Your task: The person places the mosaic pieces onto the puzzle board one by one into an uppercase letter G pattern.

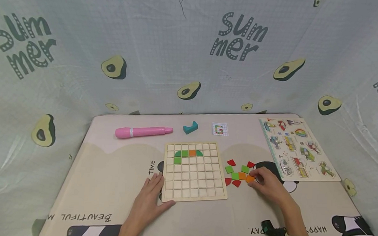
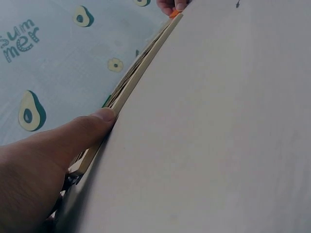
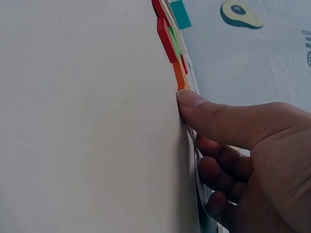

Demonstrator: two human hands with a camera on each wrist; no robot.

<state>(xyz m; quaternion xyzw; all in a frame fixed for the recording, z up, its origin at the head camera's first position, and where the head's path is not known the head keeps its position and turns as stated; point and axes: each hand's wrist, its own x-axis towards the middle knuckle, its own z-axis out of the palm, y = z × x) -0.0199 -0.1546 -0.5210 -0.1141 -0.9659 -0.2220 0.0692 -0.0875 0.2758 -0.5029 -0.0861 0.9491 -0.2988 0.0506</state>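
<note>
A wooden grid board (image 1: 194, 174) lies on the table, its upper cells holding green quarter-round tiles, green square tiles and one orange square tile (image 1: 192, 153). My left hand (image 1: 147, 200) touches the board's lower left corner, fingers extended along the left side and thumb (image 2: 104, 114) against the near edge. To the right of the board, my right hand (image 1: 268, 185) pinches an orange square tile (image 1: 250, 178) between thumb and fingers. Loose green square tiles (image 1: 235, 176), another orange square and red tiles (image 1: 236, 183) lie close to those fingertips.
Behind the board lie a pink marker-like stick (image 1: 147, 131), a teal block (image 1: 190, 127) and a small pattern card (image 1: 220, 129). A sticker-like picture board (image 1: 298, 149) stands at the far right of the table. A dark strap-like object (image 1: 272, 230) sits by the right wrist.
</note>
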